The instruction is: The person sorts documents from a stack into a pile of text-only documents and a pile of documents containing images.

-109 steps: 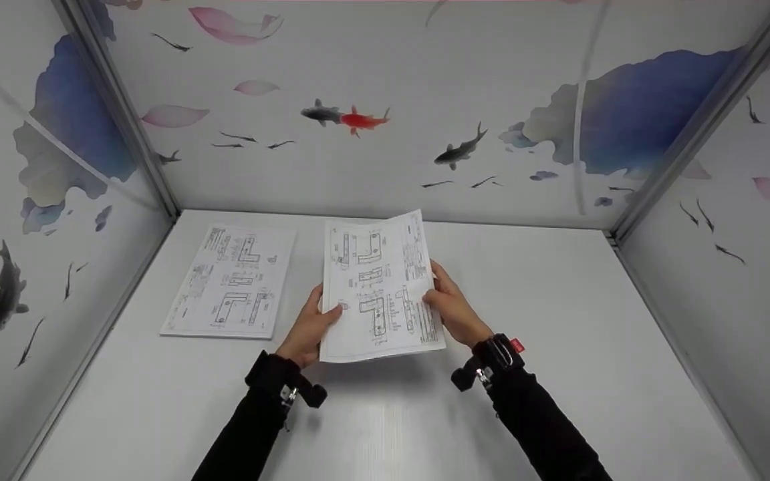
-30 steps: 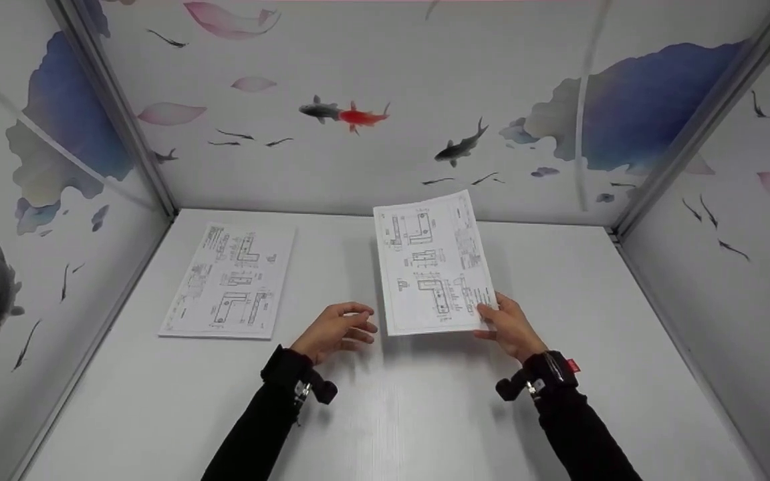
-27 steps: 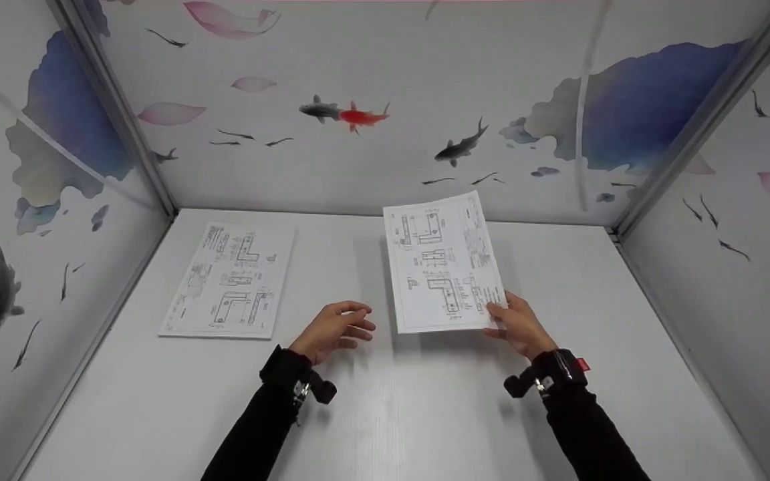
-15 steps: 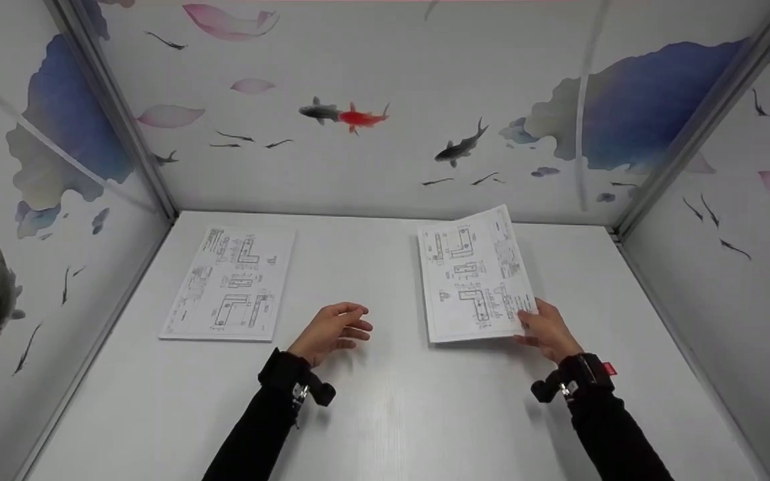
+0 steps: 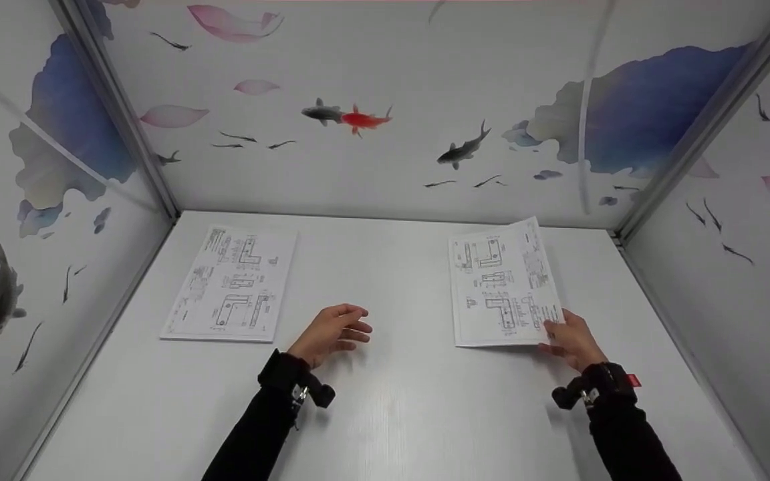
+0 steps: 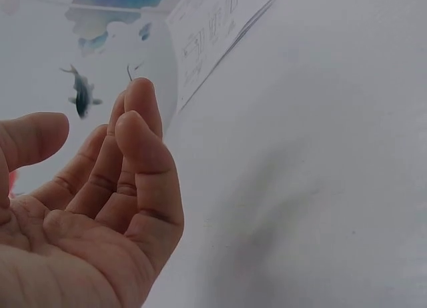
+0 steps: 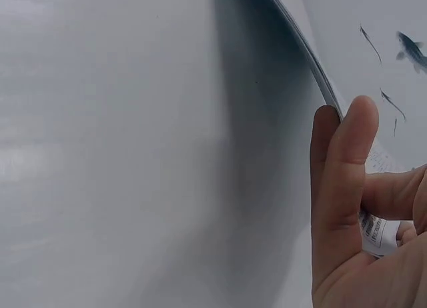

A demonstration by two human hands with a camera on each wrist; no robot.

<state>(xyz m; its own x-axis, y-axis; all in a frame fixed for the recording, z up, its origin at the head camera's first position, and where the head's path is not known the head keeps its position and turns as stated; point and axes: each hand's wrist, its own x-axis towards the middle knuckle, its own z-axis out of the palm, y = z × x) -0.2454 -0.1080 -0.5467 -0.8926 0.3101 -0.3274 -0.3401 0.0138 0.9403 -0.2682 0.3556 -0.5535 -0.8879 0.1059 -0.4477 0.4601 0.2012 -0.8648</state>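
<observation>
My right hand [image 5: 573, 339] pinches the lower right corner of a thin stack of paper [image 5: 502, 287] printed with technical drawings. The stack's right side is raised and bent, while its left edge lies close to the table. In the right wrist view the thumb is on the printed face and the fingers [image 7: 343, 181] are behind the sheets. My left hand [image 5: 333, 334] hovers over the middle of the table, fingers loosely bent, holding nothing. Left of it lies a second stack of printed drawings [image 5: 231, 284], flat on the table; its edge shows in the left wrist view.
The white table [image 5: 385, 414] is enclosed by a back wall [image 5: 385, 180] and side walls painted with fish and petals. Metal posts [image 5: 124, 113] stand at the corners. Each wrist wears a black strap with a small camera.
Both hands held the paper stack at first; the left let go and stayed near the middle. The right hand carried the stack rightward and lowered it toward the table. The left stack stayed put.
</observation>
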